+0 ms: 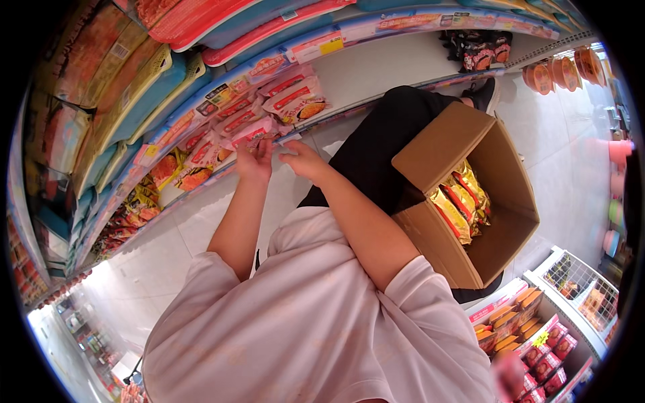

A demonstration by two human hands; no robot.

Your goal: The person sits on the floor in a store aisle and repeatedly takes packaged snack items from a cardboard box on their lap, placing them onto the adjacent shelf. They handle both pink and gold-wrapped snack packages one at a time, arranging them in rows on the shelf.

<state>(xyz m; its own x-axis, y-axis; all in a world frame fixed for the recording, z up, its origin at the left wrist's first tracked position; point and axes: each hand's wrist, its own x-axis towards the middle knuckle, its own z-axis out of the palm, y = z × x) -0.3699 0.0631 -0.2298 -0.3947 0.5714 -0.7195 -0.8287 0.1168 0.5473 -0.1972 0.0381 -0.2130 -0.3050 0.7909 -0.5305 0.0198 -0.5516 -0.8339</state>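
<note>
On the low shelf, pink-and-white food packets (295, 99) lie in overlapping rows, their fronts printed with a dish of food. My left hand (253, 161) is at the shelf's front, its fingers closed on the near edge of one pink packet (254, 129). Just to the right, my right hand (306, 163) hovers by the shelf edge with thumb and forefinger apart and nothing plainly held. Beside my right arm, an open cardboard box (430, 144) is tilted by my leg, with several gold-and-red packets (460, 198) inside.
Large trays and packs (134, 101) crowd the upper shelf above my hands. Black packets (476, 50) lie at the low shelf's far right end. A display of boxed goods (517, 322) and a white wire basket (581, 285) stand at lower right. Pale tiles (154, 279) cover the floor.
</note>
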